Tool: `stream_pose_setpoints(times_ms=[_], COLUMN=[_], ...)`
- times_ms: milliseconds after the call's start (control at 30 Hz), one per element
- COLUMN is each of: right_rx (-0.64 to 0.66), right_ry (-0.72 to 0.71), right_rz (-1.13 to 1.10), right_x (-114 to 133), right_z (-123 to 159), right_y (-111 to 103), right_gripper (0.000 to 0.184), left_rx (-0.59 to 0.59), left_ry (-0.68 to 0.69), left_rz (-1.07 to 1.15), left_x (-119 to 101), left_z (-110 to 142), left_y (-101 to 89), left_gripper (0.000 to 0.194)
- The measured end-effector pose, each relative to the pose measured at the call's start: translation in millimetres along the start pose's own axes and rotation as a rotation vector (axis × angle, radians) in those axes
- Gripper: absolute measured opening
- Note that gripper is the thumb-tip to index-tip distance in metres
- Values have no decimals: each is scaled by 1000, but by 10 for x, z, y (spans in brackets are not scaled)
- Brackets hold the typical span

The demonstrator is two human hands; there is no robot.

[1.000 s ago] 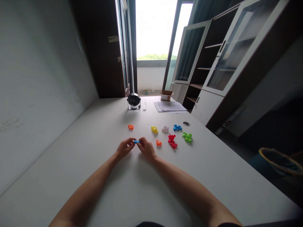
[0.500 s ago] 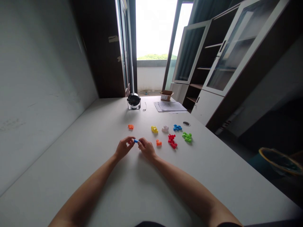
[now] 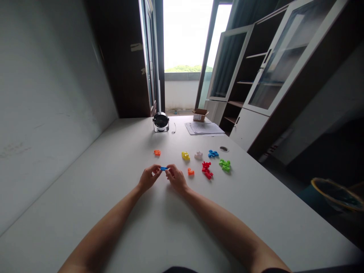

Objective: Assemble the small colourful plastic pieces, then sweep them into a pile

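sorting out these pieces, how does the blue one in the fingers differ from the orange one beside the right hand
The blue piece is held between the left hand and right hand, while the orange piece lies loose on the table. The blue piece looks like a straight, narrow bar; the orange piece is chunkier, with a notched top outline. Both are small.

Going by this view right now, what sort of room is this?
Probably an office or study: a large white desk, papers lying towards its far end, and a tall glass-doored cabinet on the right.
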State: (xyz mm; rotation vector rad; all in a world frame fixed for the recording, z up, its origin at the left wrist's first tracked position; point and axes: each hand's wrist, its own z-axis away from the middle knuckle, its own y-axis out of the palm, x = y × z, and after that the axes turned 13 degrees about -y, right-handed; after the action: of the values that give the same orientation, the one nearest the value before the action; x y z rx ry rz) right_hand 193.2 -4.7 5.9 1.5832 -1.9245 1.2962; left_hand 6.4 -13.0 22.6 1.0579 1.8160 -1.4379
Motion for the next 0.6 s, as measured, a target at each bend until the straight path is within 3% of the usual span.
stream_pose_setpoints(times_ms=[500,600], right_rx=[42,40], right_ry=[-74,-89], right_rz=[-1,0], right_x=[-22,-21], right_z=[19,20], right_y=[28,29], right_gripper=[28,23], left_rx=[46,55], left_ry=[-71,-75], left_rz=[45,50], left_x=[54,62], left_z=[-13,-14], left_y=[0,2], left_gripper=[17,16])
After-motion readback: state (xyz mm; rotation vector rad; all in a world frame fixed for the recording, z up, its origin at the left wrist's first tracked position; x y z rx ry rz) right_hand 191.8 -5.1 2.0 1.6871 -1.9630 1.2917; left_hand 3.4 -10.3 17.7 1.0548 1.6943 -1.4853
